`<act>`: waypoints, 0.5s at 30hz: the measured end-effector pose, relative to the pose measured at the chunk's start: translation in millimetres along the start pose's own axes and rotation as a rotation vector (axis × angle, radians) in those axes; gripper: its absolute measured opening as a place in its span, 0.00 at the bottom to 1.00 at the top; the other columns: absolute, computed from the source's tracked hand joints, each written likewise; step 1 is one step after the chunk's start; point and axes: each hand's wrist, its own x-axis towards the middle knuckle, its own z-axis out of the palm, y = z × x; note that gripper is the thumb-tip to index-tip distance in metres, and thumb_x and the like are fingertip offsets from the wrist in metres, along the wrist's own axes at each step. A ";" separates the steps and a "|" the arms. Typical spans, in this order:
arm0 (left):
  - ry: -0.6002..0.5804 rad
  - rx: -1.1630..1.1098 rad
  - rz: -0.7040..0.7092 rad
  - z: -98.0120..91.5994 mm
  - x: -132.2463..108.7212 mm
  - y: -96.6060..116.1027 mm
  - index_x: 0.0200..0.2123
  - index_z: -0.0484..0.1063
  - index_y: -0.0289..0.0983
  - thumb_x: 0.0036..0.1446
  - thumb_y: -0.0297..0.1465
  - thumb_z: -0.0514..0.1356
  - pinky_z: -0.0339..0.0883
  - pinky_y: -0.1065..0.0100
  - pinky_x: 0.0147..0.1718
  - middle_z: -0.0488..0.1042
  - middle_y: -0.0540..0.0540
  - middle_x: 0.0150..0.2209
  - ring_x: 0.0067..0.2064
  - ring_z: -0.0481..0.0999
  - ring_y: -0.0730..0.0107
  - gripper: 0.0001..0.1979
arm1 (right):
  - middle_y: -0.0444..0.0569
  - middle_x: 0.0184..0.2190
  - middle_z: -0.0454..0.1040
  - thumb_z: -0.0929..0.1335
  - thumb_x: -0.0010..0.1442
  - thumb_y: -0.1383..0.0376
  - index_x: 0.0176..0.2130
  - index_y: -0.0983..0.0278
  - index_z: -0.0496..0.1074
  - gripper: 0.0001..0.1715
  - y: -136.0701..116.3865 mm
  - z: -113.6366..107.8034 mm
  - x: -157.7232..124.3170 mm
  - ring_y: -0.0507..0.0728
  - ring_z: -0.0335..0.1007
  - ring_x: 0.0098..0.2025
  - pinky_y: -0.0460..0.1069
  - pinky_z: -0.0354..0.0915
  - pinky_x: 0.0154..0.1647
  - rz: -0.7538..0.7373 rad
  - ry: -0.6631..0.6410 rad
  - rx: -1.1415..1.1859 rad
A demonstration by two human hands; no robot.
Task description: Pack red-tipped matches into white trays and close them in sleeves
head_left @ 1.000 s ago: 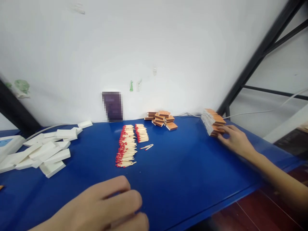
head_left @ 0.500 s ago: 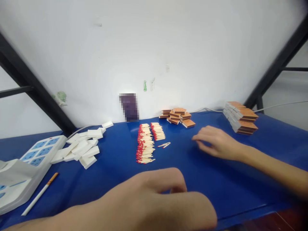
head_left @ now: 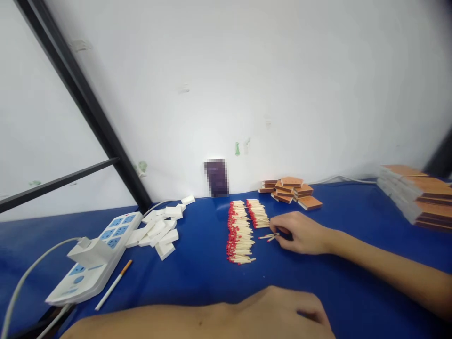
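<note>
A few loose matches (head_left: 269, 237) with red heads lie on the blue table beside the match rows. My right hand (head_left: 302, 231) is at their pale ends, thumb and fingers pinched around them. To the left runs a long row of matches (head_left: 240, 233), heads pointing left. A shorter row of matches (head_left: 258, 213) lies just behind my fingertips. My left hand (head_left: 278, 310) is low at the front edge of the view, back up and fingers curled. Its fingertips are hidden, so anything inside them does not show.
Orange matchboxes (head_left: 291, 189) are piled by the wall, with a taller stack of matchboxes (head_left: 420, 195) at far right. White matchbox trays (head_left: 158, 228), a cigarette (head_left: 113, 285) and a power strip (head_left: 102, 259) with a plugged-in white adapter lie left. A blurred dark object (head_left: 217, 178) leans against the wall.
My right hand has moved left, from the bare table to the loose matches, and closed at their ends. My left hand sits lower in view. The view has swung left.
</note>
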 end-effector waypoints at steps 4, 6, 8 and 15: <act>0.053 0.042 -0.023 -14.5 4.7 3.3 0.43 0.75 0.38 0.70 0.38 0.52 0.70 0.82 0.44 0.76 0.49 0.43 0.46 0.76 0.78 0.14 | 0.40 0.23 0.62 0.64 0.58 0.68 0.31 0.62 0.65 0.03 -0.2 5.8 -0.8 0.51 0.57 0.25 0.47 0.49 0.27 0.086 -0.010 0.056; 0.042 0.114 -0.024 -15.2 7.6 -0.4 0.40 0.75 0.37 0.68 0.38 0.55 0.70 0.80 0.44 0.76 0.49 0.41 0.44 0.77 0.77 0.12 | 0.40 0.23 0.61 0.64 0.58 0.69 0.31 0.62 0.66 0.03 -0.9 6.4 -1.3 0.51 0.57 0.25 0.46 0.50 0.28 0.105 -0.010 0.073; 0.067 0.233 0.006 -14.2 9.1 -5.3 0.38 0.74 0.36 0.67 0.36 0.57 0.70 0.74 0.46 0.77 0.49 0.38 0.42 0.77 0.74 0.10 | 0.40 0.23 0.61 0.65 0.58 0.69 0.33 0.62 0.67 0.02 -1.9 6.1 -1.7 0.50 0.57 0.26 0.46 0.50 0.28 0.105 -0.009 0.088; 0.267 0.431 0.147 -21.0 -6.4 -6.9 0.42 0.69 0.38 0.60 0.42 0.61 0.70 0.62 0.38 0.75 0.46 0.40 0.39 0.74 0.64 0.15 | 0.40 0.25 0.63 0.64 0.59 0.68 0.33 0.62 0.64 0.02 -1.9 3.5 -2.1 0.51 0.57 0.27 0.46 0.49 0.29 0.077 -0.018 0.024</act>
